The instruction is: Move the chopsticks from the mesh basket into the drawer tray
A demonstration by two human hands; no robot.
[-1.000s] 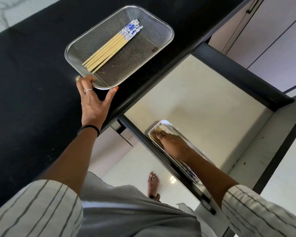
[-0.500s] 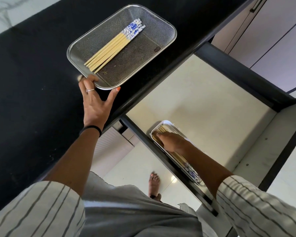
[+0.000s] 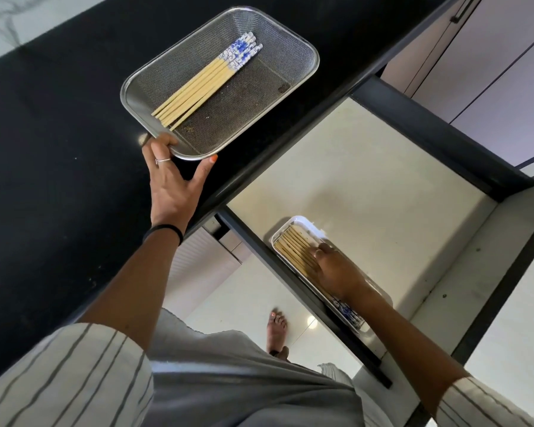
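Note:
A steel mesh basket stands on the black counter and holds several bamboo chopsticks with blue-and-white ends. My left hand grips the basket's near rim. Down in the open drawer, a narrow white tray lies along the drawer's front edge with several chopsticks inside. My right hand rests flat on top of those chopsticks, fingers down on them; whether it pinches any is hidden.
The black counter fills the left side. The drawer has a pale floor and dark frame. Cabinet doors are at the upper right. A bare foot stands on the tiled floor below.
My right hand has slid back along the tray toward me, uncovering the far tips of the chopsticks there. The left hand keeps its hold on the basket rim.

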